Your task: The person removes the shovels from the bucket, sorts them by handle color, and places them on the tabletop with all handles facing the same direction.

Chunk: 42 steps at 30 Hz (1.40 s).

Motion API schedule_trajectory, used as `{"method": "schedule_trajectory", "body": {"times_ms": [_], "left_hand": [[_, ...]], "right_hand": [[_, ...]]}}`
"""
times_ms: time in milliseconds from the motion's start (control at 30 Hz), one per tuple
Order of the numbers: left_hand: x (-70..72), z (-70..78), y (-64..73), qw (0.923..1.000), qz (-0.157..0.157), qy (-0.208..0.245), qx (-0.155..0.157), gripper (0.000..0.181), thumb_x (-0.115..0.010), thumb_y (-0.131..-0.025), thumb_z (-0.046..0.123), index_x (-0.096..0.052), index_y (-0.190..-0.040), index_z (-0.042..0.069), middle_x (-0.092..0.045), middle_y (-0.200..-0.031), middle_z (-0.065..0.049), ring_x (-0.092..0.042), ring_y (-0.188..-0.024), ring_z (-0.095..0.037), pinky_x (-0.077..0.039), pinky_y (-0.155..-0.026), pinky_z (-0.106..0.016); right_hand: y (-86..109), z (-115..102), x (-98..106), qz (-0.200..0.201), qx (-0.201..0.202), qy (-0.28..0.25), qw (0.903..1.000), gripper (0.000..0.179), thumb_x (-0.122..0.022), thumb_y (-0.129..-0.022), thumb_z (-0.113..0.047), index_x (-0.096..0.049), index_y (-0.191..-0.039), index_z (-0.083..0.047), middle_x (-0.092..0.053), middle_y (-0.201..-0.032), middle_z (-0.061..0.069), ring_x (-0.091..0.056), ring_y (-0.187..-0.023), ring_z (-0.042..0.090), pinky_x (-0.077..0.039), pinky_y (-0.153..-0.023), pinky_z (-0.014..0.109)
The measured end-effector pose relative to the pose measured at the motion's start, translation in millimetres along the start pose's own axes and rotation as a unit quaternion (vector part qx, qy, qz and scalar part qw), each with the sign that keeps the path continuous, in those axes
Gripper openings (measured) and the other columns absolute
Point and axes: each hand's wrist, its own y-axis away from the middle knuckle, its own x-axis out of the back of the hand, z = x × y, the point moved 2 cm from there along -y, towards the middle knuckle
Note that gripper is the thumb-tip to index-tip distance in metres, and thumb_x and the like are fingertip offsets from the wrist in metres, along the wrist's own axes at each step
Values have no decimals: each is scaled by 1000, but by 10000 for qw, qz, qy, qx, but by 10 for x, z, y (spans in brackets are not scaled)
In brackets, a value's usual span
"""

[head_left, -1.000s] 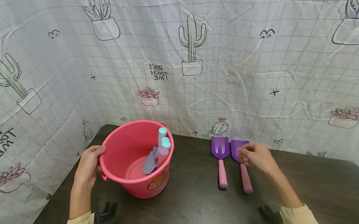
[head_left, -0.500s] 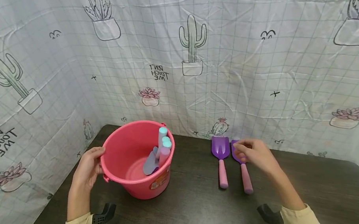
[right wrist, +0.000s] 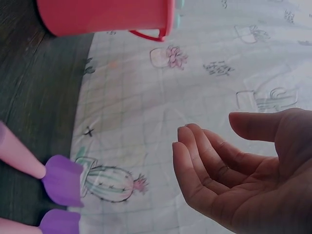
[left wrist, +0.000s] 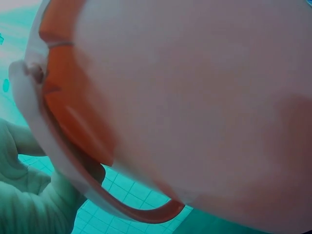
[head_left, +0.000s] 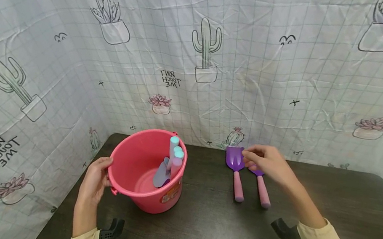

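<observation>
A pink bucket (head_left: 150, 203) stands on the left part of the table, and my left hand (head_left: 92, 181) grips its rim from the left. Several hand tools lean inside it, with teal-topped handles (head_left: 173, 146), a pink handle (head_left: 175, 168) and a grey blade (head_left: 159, 177). Two toy shovels with purple blades and pink handles lie side by side: a left shovel (head_left: 237, 186) and a right shovel (head_left: 263, 193). Above them hovers my right hand (head_left: 265, 161), fingers loosely bent and holding nothing, partly covering the right blade. In the left wrist view, the bucket's handle (left wrist: 148, 213) hangs along its side.
A dark wooden table (head_left: 194, 235) carries everything. White cloth (head_left: 255, 62) printed with cacti hangs behind and to the left, close to the shovel blades. Black wrist mounts (head_left: 112, 231) sit at both forearms.
My right hand has drifted left, from over the right shovel toward the left shovel's blade. The left hand stays on the bucket's rim, and the shovels have not moved.
</observation>
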Motion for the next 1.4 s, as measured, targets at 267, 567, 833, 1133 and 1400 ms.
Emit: {"method": "schedule_trajectory", "body": {"times_ms": [267,567,833,1133,1400], "left_hand": [[-7,-6,2,9999,47,-86,-117,21,-37,-103,15,-43,-114,-2,-61,-86,-10,-68,-63,-15,-55,-52,-25],[9,-26,-7,9998,160,-106,-83,23,-38,-103,16,-44,-116,-2,-60,-87,-12,-67,-60,-15,-54,-51,-23],[-8,-18,9,9998,173,-117,-44,26,-39,-103,16,-42,-116,-7,-57,-80,-10,-59,-51,-11,-53,-50,-21],[-1,-14,-10,9996,185,-230,43,24,-39,-102,15,-43,-115,-5,-58,-86,-12,-65,-58,-15,-55,-53,-27],[37,-15,25,9997,-256,43,-31,29,-35,-101,10,-45,-116,-12,-65,-80,-13,-70,-63,-21,-56,-58,-36]], "right_hand": [[43,-211,-112,-62,228,-411,9989,32,-60,-95,-25,-63,-112,2,-66,-99,14,-67,-84,20,-56,-78,34],[-2,-422,-287,-99,402,-613,9973,36,-65,-91,-26,-58,-116,-1,-65,-105,15,-67,-91,25,-56,-77,33],[-128,-667,-514,-531,482,-457,9964,37,-65,-92,-27,-58,-118,-2,-65,-110,10,-65,-95,22,-56,-77,34],[-310,-1007,-755,-828,717,209,9938,34,-63,-92,-27,-59,-116,-4,-65,-106,9,-67,-79,18,-56,-72,34],[-412,-1103,-920,-767,584,447,9943,38,-65,-89,-31,-59,-118,-6,-66,-105,8,-66,-75,19,-55,-69,32]]}}
